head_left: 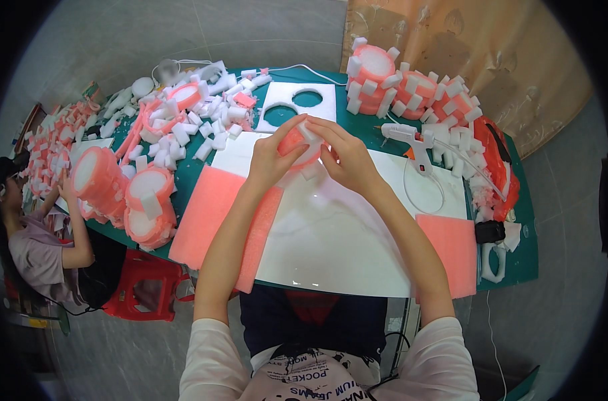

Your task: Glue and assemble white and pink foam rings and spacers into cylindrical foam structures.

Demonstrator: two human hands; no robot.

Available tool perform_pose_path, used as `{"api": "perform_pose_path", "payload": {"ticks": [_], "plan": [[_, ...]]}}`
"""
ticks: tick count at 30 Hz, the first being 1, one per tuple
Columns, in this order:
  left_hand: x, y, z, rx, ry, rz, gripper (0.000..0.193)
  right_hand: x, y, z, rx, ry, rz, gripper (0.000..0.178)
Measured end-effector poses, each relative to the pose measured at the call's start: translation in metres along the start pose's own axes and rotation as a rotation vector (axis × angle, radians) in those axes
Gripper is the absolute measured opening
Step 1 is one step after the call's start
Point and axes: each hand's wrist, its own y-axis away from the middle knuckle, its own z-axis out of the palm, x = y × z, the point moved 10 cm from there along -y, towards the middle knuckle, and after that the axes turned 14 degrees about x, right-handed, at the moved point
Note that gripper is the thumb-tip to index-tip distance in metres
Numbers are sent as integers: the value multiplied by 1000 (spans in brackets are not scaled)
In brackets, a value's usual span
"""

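Observation:
Above the far part of a glossy white board (317, 234), my two hands hold a round pink-and-white foam piece (292, 141) between them. My left hand (272, 159) wraps its left side, with the thumb on the near face. On the other side my right hand (349, 160) grips it, fingers bent over the top next to a small white foam block (309, 131). Part of the piece is hidden behind my fingers. A white glue gun (411, 138) lies to the right of my right hand, its cable looping over the board.
Pink foam sheets (207, 214) flank the board. Behind it lies a white foam panel (324, 95) with two round holes. Loose white foam blocks (217, 127) and pink foam cylinders (147, 200) crowd the left; block-studded cylinders (374, 63) stand back right. A co-worker (40, 247) sits far left.

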Motion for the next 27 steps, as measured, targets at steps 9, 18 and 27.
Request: {"api": "perform_pose_path", "payload": {"ticks": [9,18,27], "plan": [[2,0,-1,16,7,22,56,-2,-1,-3,7,-6,2,38],[7,-1,-2,45,30,68,56,-2,-2,-4,13,-11,29,35],[3,0,-1,14,5,34,57,1,0,-2,25,-17,56,32]]}}
